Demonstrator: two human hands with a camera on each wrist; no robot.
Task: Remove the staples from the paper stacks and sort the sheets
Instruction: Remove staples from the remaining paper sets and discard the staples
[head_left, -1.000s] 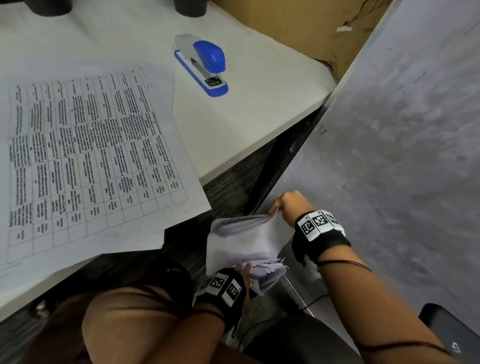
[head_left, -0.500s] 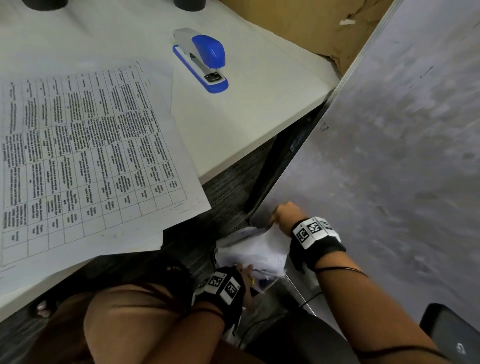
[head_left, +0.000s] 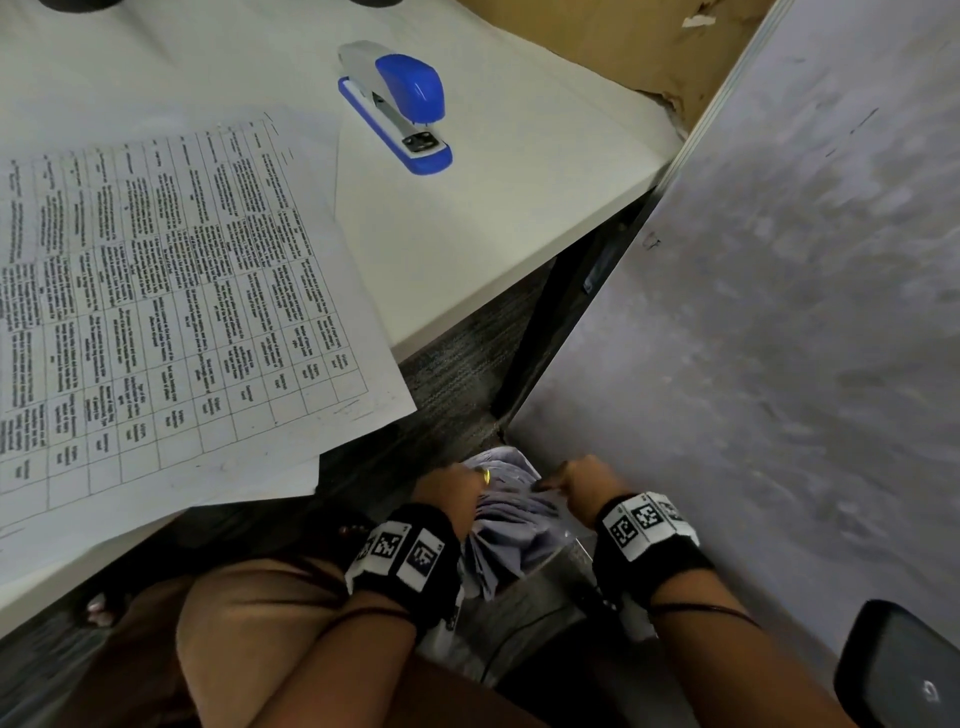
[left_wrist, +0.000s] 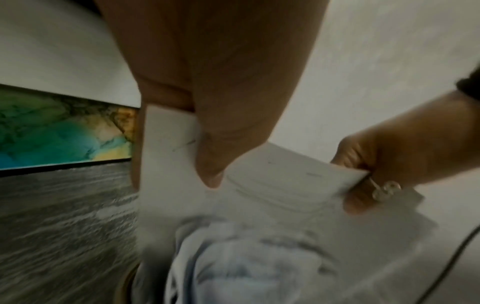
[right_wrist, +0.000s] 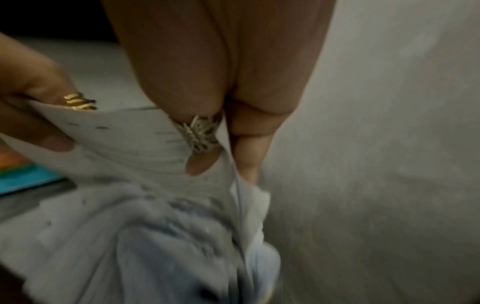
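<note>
- A paper stack (head_left: 511, 512) is held low in the lower middle of the head view, below the edge of the counter (head_left: 519, 223) and beside a grey partition wall (head_left: 753, 338).
- The left hand (head_left: 452, 488) is clamped on the stack's left side, thumb on top; a gold ring (right_wrist: 79, 101) is seen on one finger in the right wrist view.
- The right hand (head_left: 582, 483) is pinched on the stack's right corner, with a silver ring (right_wrist: 200, 133) pressed against the paper.
- The held edge runs left to right between the two hands, and the sheets hang and crumple downward from it. The two hands are about equally near to it.
- Short dark marks, possibly staples, are seen along the held edge in the wrist views; blur prevents certainty.
- The stack appears to hang over a container below, but what it is cannot be told.
- Printed sheets (head_left: 171, 312) with a table are laid at the left of the counter, overhanging its edge.
- A blue and grey stapler (head_left: 400, 104) stands at the upper middle of the counter, well apart from the hands.
- Judged from this, the staples are yet to be pulled from this stack.
</note>
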